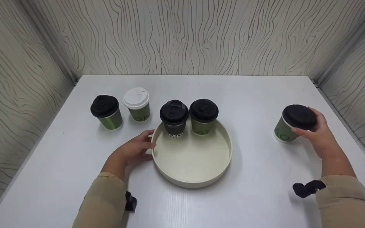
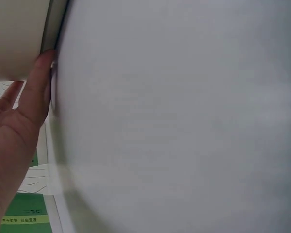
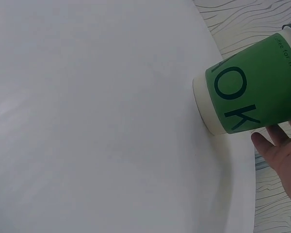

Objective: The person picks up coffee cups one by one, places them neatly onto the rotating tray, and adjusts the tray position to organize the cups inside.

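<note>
On the left side of a round cream tray [image 1: 188, 161], my left hand [image 1: 135, 147] grips the handle at the rim, with the thumb against the tray's wall. Two paper cups stand inside the tray's far part: a dark grey cup [image 1: 174, 126] and a green cup [image 1: 202, 126], both with black lids. Far to the right, my right hand [image 1: 322, 134] holds another green paper cup [image 3: 257, 87] with a black lid, thumb in front and fingers round its far side. That cup's base is close to the table, and lettering shows on its side.
Left of the tray stand a green cup with a black lid [image 1: 111, 120] and a green cup with a white lid [image 1: 139, 112]. The white table [image 1: 252, 190] is bounded by patterned walls [image 1: 195, 38] at the back and sides.
</note>
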A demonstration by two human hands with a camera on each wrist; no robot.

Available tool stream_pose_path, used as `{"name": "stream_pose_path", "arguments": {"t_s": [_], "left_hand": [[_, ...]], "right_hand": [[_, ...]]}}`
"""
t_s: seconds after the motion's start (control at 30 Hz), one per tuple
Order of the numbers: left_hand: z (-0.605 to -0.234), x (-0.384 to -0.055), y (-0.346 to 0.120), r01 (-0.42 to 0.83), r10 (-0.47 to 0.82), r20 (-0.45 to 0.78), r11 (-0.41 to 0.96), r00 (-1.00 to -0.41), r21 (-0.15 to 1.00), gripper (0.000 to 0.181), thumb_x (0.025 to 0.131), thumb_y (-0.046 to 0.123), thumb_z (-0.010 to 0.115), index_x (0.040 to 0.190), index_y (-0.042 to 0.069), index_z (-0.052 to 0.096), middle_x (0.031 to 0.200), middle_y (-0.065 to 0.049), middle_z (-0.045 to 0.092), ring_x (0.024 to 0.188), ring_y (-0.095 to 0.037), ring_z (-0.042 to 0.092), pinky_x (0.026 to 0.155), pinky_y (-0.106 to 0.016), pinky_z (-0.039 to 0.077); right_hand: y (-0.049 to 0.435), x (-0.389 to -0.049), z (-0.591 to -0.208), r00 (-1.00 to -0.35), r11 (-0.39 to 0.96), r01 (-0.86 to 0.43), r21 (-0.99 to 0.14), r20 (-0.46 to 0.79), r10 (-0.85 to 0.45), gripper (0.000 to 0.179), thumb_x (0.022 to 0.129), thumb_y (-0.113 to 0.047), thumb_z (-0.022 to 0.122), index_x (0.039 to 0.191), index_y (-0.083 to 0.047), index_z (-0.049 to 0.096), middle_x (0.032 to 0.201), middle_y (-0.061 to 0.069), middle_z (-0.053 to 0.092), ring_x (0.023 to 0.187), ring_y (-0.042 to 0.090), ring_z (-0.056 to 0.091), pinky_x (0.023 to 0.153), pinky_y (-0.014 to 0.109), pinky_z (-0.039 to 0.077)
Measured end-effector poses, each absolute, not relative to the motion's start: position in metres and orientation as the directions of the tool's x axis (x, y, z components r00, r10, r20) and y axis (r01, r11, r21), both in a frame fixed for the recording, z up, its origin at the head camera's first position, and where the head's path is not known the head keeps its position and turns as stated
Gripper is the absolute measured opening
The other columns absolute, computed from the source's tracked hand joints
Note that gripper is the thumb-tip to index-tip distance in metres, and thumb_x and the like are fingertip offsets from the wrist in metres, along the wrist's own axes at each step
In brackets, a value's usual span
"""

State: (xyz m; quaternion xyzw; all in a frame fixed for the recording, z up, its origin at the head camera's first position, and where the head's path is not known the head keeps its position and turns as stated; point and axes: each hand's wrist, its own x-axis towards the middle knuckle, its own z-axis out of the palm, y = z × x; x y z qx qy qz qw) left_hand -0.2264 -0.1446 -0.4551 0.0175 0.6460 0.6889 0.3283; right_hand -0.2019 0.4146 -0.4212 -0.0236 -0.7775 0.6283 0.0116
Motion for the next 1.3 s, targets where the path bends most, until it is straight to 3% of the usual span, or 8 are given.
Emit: {"name": "stream_pose_path", "arguments": {"t_s": [0.23, 0.57, 1.0, 1.3], "left_hand": [[-0.4556, -0.2267, -0.1451, -0.436, 0.475, -0.403, 0.043, -0.782, 0.899, 0.058, 0.089, 0.005, 0.051, 0.141, 0.018, 0.029, 0.136, -0.015, 0.035, 0.113, -0.024, 0.047, 0.087, -0.043, 0.046], [-0.4561, -0.2266, -0.1452, -0.437, 0.472, -0.399, 0.033, -0.786, 0.899, 0.058, 0.089, 0.005, 0.051, 0.141, 0.018, 0.028, 0.140, -0.014, 0.031, 0.117, -0.025, 0.044, 0.088, -0.044, 0.045], [-0.4582, -0.2278, -0.1455, -0.451, 0.496, -0.399, 0.018, -0.771, 0.893, 0.058, 0.089, 0.005, 0.050, 0.141, 0.018, 0.027, 0.136, -0.014, 0.032, 0.110, -0.023, 0.048, 0.086, -0.042, 0.046], [-0.4576, -0.2282, -0.1458, -0.460, 0.490, -0.414, 0.030, -0.767, 0.887, 0.059, 0.089, 0.006, 0.051, 0.141, 0.019, 0.027, 0.138, -0.014, 0.031, 0.111, -0.023, 0.047, 0.086, -0.042, 0.046]], "right_hand": [[0.4130, -0.2040, -0.4242, -0.997, 0.222, 0.000, -0.975, 0.019, 0.080, 0.084, 0.084, -0.005, 0.064, 0.144, -0.025, 0.009, 0.146, 0.007, 0.014, 0.137, 0.014, 0.010, 0.106, 0.017, 0.019], [0.4122, -0.2044, -0.4236, -0.992, 0.294, 0.014, -0.956, 0.023, 0.124, 0.083, 0.084, -0.008, 0.065, 0.143, -0.023, 0.008, 0.152, 0.009, 0.006, 0.139, 0.014, 0.001, 0.109, 0.021, 0.010], [0.4102, -0.2011, -0.4256, -0.987, 0.178, -0.046, -0.983, 0.072, 0.142, 0.073, 0.082, -0.002, 0.065, 0.131, -0.025, 0.017, 0.139, 0.009, 0.019, 0.137, 0.014, 0.011, 0.103, 0.014, 0.021], [0.4150, -0.1979, -0.4249, -0.990, 0.202, -0.028, -0.979, 0.056, 0.131, 0.072, 0.083, -0.003, 0.063, 0.132, -0.026, 0.015, 0.144, 0.013, 0.012, 0.139, 0.016, 0.004, 0.106, 0.015, 0.017]]}}
